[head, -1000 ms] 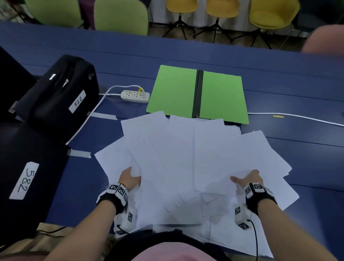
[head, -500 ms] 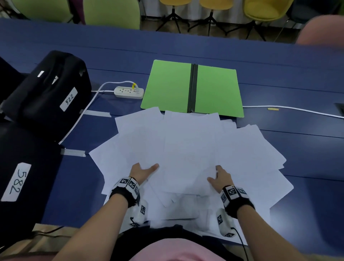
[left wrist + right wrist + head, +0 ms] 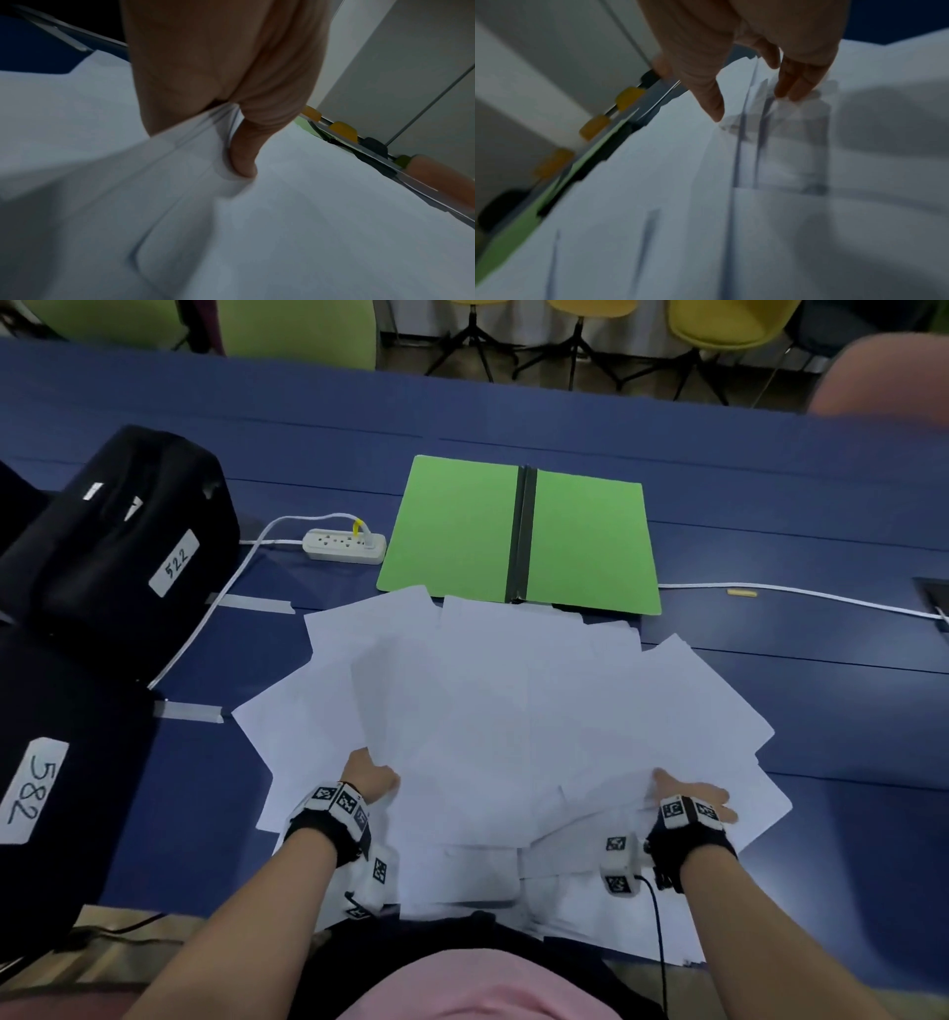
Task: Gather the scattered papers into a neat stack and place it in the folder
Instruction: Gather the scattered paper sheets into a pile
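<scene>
In the head view, the white papers (image 3: 513, 721) are seen fanned out in an overlapping spread on the blue tabletop (image 3: 770, 495), with the near sheets hanging past the tabletop's front edge toward the person's lap. The green folder (image 3: 518, 536) is laid open and flat just beyond the spread; its near edge is touched or slightly overlapped by the farthest sheets. The left hand (image 3: 371, 775) is placed at the left near part of the spread, the right hand (image 3: 690, 793) at the right near part. A power strip (image 3: 344, 546) is seen left of the folder, and two black cases (image 3: 118, 546) stand at the left tabletop edge, close to the papers' left corner. Bare tabletop is left open to the right of the spread and behind the folder, crossed only by a white cable (image 3: 801, 595).

In the left wrist view, what the head view hides is shown: the left hand (image 3: 226, 81) has its grip clamped on the papers (image 3: 308, 233), several sheet edges being pinched between thumb and fingers and lifted into a fold.

In the right wrist view, which is blurred, the right hand (image 3: 746, 50) is shown with its grip apart, fingers spread and fairly straight, their tips lying on the papers (image 3: 680, 223). The folder (image 3: 521, 233) appears as a green strip at the far edge.
</scene>
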`<act>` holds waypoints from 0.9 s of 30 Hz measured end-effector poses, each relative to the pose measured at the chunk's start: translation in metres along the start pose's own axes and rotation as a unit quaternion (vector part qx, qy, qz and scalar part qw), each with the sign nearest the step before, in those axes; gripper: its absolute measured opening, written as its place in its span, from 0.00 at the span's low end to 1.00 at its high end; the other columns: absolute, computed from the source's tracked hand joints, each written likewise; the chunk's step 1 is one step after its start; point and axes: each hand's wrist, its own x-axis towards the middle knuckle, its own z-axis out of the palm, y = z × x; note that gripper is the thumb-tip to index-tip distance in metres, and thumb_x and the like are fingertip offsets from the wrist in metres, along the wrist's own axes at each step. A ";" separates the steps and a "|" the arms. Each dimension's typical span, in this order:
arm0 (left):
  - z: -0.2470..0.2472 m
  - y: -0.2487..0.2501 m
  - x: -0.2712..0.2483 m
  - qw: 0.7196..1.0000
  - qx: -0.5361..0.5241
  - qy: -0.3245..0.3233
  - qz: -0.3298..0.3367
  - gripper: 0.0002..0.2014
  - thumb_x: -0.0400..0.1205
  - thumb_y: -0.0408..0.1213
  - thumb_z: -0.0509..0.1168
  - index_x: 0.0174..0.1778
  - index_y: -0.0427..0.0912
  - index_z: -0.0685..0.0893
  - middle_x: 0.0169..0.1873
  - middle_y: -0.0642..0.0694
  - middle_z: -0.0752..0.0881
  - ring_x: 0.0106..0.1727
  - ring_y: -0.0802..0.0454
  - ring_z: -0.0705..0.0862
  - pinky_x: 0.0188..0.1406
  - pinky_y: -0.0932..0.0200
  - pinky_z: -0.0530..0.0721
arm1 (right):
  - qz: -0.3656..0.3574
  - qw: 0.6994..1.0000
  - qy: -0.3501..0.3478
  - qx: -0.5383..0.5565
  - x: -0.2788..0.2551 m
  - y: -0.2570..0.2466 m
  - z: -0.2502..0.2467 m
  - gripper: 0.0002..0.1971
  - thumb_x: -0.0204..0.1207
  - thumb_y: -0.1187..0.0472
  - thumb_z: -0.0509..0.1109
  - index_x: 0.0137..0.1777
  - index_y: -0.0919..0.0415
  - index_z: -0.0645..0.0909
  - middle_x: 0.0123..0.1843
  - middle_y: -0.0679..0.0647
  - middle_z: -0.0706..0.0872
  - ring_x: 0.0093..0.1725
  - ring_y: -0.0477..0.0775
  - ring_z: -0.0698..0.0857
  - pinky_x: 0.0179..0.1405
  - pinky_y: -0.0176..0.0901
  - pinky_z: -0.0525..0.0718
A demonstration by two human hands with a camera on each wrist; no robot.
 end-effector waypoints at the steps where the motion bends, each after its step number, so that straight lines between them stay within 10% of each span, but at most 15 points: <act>1: 0.000 0.000 0.001 1.000 -0.002 -0.003 0.001 0.17 0.78 0.19 0.60 0.64 0.25 0.78 0.47 0.38 0.83 0.50 0.45 0.79 0.52 0.60 0.75 | 0.001 1.000 -0.009 0.006 0.000 -0.004 -0.001 0.32 0.72 0.56 0.73 0.70 0.69 0.63 0.73 0.67 0.65 0.69 0.66 0.73 0.55 0.50 0.72; 4: 0.001 -0.001 0.001 1.000 -0.003 -0.011 0.008 0.15 0.78 0.20 0.59 0.60 0.28 0.80 0.48 0.37 0.81 0.49 0.44 0.79 0.50 0.58 0.77 | -0.002 0.996 -0.091 0.002 -0.002 -0.013 0.004 0.27 0.66 0.54 0.73 0.62 0.57 0.65 0.71 0.66 0.70 0.68 0.64 0.74 0.67 0.53 0.74; 7: 0.002 -0.002 0.000 1.000 0.000 -0.009 0.012 0.10 0.78 0.20 0.59 0.51 0.35 0.77 0.45 0.39 0.80 0.49 0.44 0.78 0.49 0.59 0.76 | -0.055 0.989 -0.114 0.076 0.005 -0.011 0.014 0.46 0.59 0.54 0.75 0.76 0.64 0.57 0.63 0.58 0.77 0.59 0.63 0.82 0.54 0.49 0.82; 13: -0.003 -0.002 0.003 1.000 -0.011 -0.016 -0.020 0.10 0.80 0.22 0.59 0.55 0.35 0.75 0.55 0.35 0.81 0.52 0.43 0.77 0.52 0.56 0.76 | -0.173 0.977 -0.103 0.064 0.007 0.001 0.005 0.17 0.72 0.73 0.66 0.60 0.77 0.76 0.55 0.66 0.84 0.50 0.64 0.83 0.49 0.45 0.78; 18: -0.003 -0.005 -0.004 0.998 -0.046 0.000 -0.052 0.41 0.79 0.42 0.71 0.81 0.28 0.56 0.81 0.36 0.62 0.81 0.40 0.64 0.78 0.49 0.63 | -0.168 0.970 -0.175 -0.031 0.022 0.018 -0.013 0.22 0.73 0.68 0.71 0.63 0.78 0.70 0.47 0.64 0.82 0.45 0.60 0.82 0.40 0.45 0.79; 23: 0.001 0.000 -0.005 0.999 0.001 0.001 -0.040 0.34 0.79 0.38 0.70 0.77 0.28 0.64 0.76 0.35 0.70 0.77 0.38 0.70 0.76 0.49 0.69 | -0.223 0.935 -0.242 -0.132 0.015 0.015 0.000 0.41 0.64 0.54 0.82 0.72 0.73 0.67 0.63 0.66 0.81 0.59 0.64 0.82 0.54 0.52 0.82; 27: 0.007 -0.001 -0.004 1.000 -0.004 0.015 -0.023 0.20 0.82 0.27 0.63 0.70 0.26 0.74 0.69 0.33 0.78 0.70 0.37 0.77 0.67 0.53 0.74 | -0.277 0.942 -0.191 0.007 0.002 0.006 0.009 0.27 0.70 0.59 0.77 0.66 0.71 0.77 0.58 0.65 0.85 0.56 0.64 0.84 0.51 0.47 0.79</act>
